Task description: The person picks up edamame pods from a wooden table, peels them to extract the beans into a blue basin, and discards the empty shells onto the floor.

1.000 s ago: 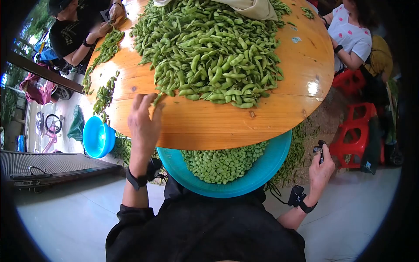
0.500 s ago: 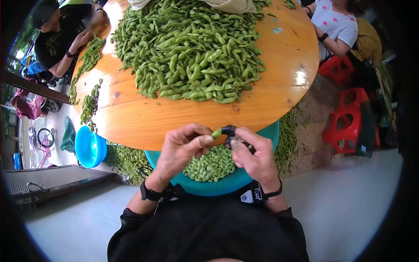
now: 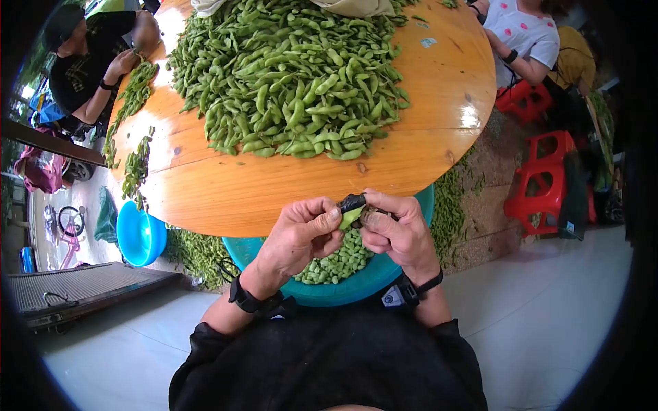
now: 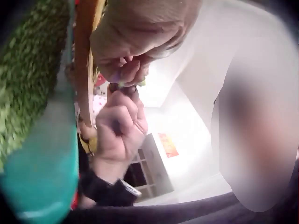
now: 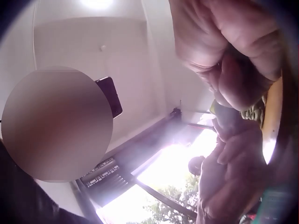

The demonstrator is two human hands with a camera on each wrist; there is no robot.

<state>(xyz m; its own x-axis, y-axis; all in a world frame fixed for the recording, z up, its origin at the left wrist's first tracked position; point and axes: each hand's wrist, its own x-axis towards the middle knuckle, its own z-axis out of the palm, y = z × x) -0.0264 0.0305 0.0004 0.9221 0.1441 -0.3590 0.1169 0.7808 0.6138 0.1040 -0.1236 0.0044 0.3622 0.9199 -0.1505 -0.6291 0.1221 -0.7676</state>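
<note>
Two hands meet at one green pod above a basin of shelled beans.
Left thumb and fingers of the left hand pinch the soybean pod; the right hand grips a small black tool against it. Below sits the teal basin of shelled beans; beyond, unshelled pods heap on the wooden table.

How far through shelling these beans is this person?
Done: loose pale-green beans lie in the teal round basin. In hand: one green pod, pinched by the left hand and right hand. Remaining: a large heap of whole green pods on the orange-brown wooden table.
</note>
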